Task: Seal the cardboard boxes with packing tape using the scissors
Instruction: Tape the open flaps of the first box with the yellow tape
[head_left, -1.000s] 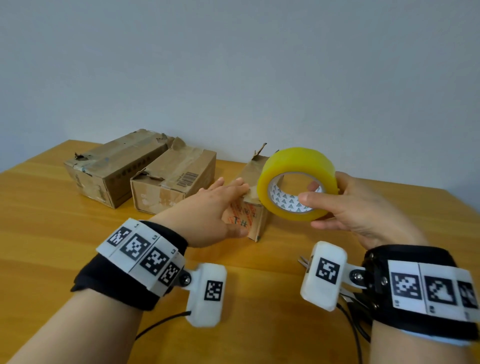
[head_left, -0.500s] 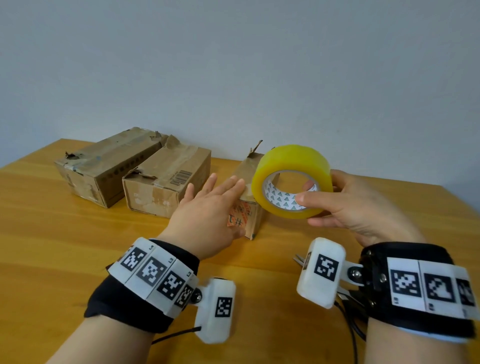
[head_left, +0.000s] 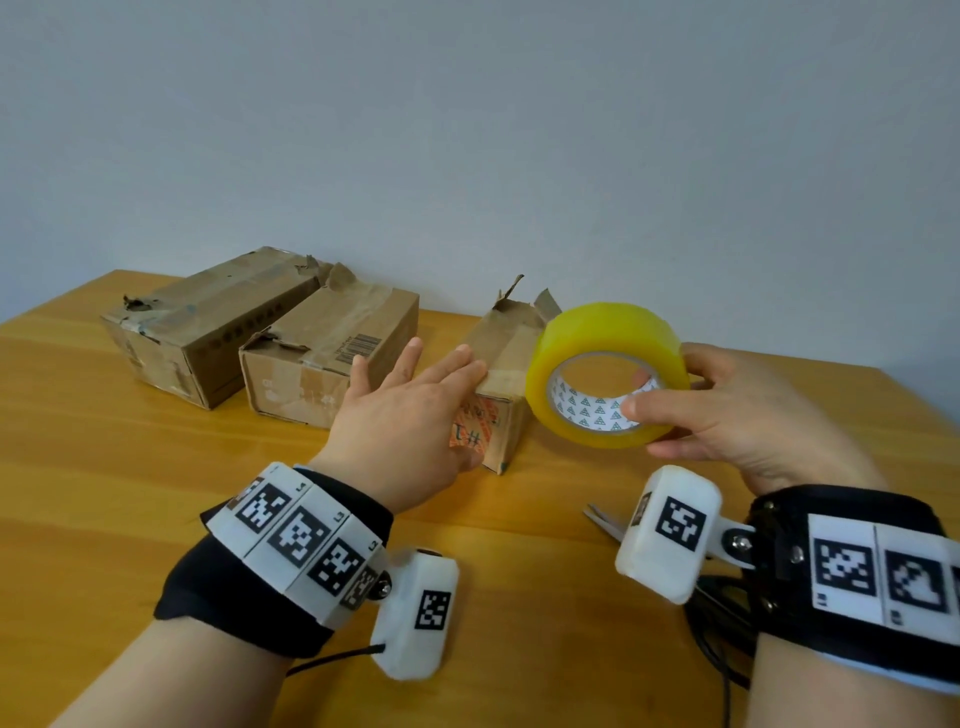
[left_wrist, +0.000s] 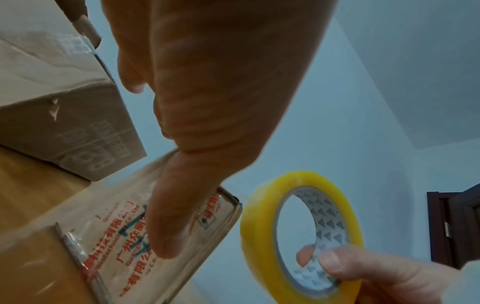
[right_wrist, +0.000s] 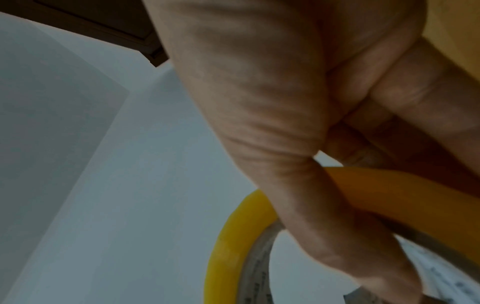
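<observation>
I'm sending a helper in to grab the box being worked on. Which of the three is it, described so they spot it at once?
On the wooden table by the grey wall stand three cardboard boxes in a row. Take the smallest box, set apart to the right of the other two, next to the yellow tape roll held in the right hand. Only it has red print on its near end, and the left hand is on it.

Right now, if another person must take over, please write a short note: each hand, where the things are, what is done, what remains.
Left hand: fingers straight, resting on the small box.
Right hand: grips the yellow tape roll, held above the table beside that box.
Scissors: on the table, mostly hidden under the right wrist.
Two larger boxes: far left, side by side.
Done: roll picked up.
Left: no new tape strip is visible, so pull, stick and cut tape for the boxes.
</observation>
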